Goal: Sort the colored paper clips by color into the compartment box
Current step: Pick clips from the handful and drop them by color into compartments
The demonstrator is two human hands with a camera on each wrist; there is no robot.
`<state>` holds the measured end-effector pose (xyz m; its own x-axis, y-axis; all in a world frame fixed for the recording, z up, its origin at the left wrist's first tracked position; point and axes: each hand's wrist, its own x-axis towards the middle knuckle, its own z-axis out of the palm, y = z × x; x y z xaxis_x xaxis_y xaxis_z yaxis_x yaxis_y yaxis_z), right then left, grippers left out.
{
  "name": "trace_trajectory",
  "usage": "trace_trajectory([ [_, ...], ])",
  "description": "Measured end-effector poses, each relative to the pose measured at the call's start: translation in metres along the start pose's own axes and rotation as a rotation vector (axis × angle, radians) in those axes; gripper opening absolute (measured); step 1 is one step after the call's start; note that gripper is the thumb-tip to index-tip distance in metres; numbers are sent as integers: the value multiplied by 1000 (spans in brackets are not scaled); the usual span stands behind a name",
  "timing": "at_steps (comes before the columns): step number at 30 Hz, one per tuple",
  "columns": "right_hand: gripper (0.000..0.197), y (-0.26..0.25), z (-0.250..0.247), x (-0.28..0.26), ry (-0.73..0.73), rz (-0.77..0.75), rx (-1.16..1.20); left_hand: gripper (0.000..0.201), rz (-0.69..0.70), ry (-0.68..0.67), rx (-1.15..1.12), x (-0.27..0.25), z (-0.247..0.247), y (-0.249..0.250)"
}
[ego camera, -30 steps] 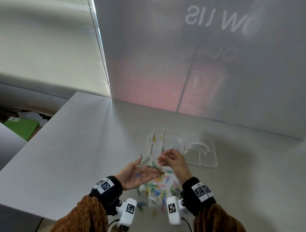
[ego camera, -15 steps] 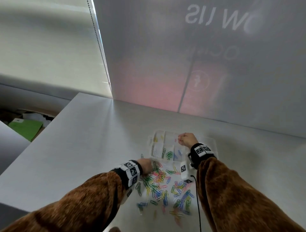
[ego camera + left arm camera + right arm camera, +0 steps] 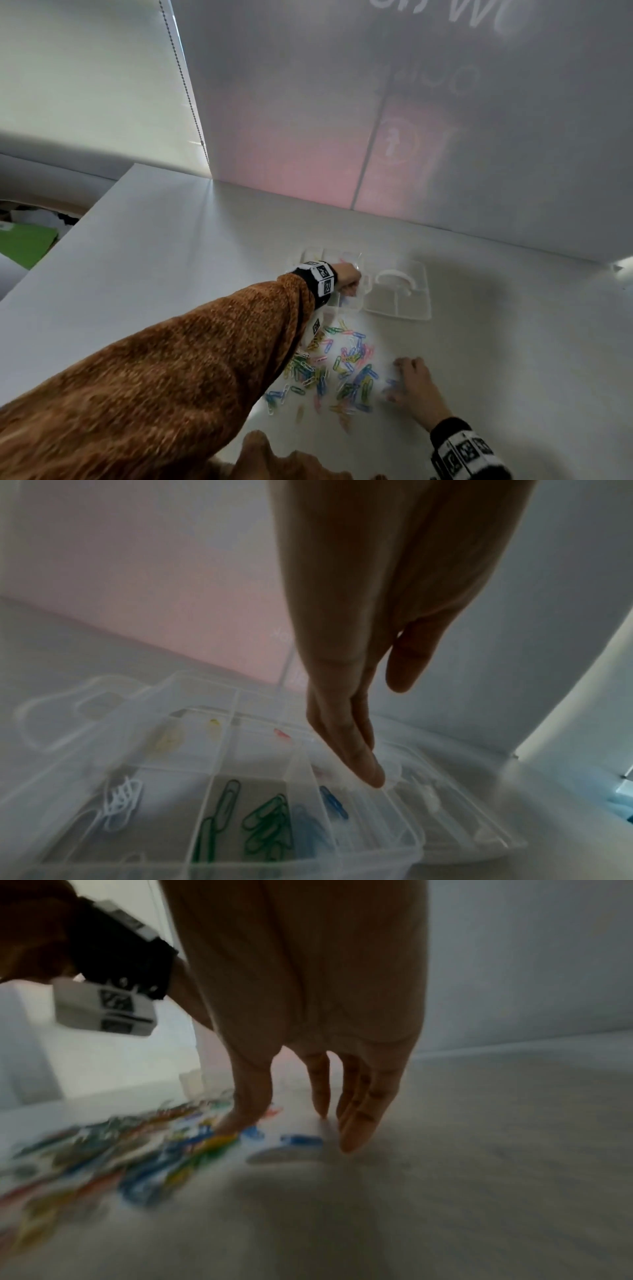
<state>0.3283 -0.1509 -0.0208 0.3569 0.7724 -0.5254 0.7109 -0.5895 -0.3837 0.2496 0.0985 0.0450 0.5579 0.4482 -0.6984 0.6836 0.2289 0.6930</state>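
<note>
A pile of colored paper clips [image 3: 335, 370] lies on the white table in front of the clear compartment box [image 3: 354, 305]. My left hand [image 3: 349, 277] reaches over the box, fingers straight and together, and I see nothing in it [image 3: 383, 731]. Below it the compartments hold white clips [image 3: 120, 804], green clips [image 3: 260, 823], blue clips [image 3: 330, 803], yellow clips [image 3: 167, 739] and a red one [image 3: 281, 733]. My right hand [image 3: 407, 373] is at the pile's right edge, its straight fingers pointing down at the table [image 3: 281, 1123] beside a blue clip [image 3: 301, 1138]. That view is blurred.
The box's clear lid [image 3: 400, 301] lies open flat to the right of the box. A frosted partition [image 3: 445, 137] stands behind the table. The table's left edge [image 3: 68, 236] drops off toward a green sheet [image 3: 24, 240] below.
The hands have swapped places: my left hand moved from the pile up over the box, while my right hand left the box and came down to the pile's right edge.
</note>
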Motion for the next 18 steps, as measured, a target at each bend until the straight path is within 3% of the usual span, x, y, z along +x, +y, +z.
trace_trajectory([
  [1, 73, 0, 5, -5, -17, 1, -17, 32, -3, 7, 3, 2, 1, 1],
  [3, 78, -14, 16, -18, -56, -3, -29, 30, -28, -8, 9, 4, 3, 1],
  [5, 83, -25, 36, -20, -17, -60, -80, 22, -57, -62, 4, 5, 5, -1],
  [7, 90, -40, 48, -17, 81, -136, -109, 34, -58, -99, -10, 3, 6, -4],
  [10, 88, -66, 48, -10, 88, -99, -54, 45, -10, -115, -86, -3, 0, -7],
  [15, 103, -89, 38, 21, 201, -118, -92, 40, 105, -167, -197, -35, -22, -9],
  [18, 84, -95, 33, 32, 193, -138, -166, 39, 149, -144, -325, -59, -40, -22],
])
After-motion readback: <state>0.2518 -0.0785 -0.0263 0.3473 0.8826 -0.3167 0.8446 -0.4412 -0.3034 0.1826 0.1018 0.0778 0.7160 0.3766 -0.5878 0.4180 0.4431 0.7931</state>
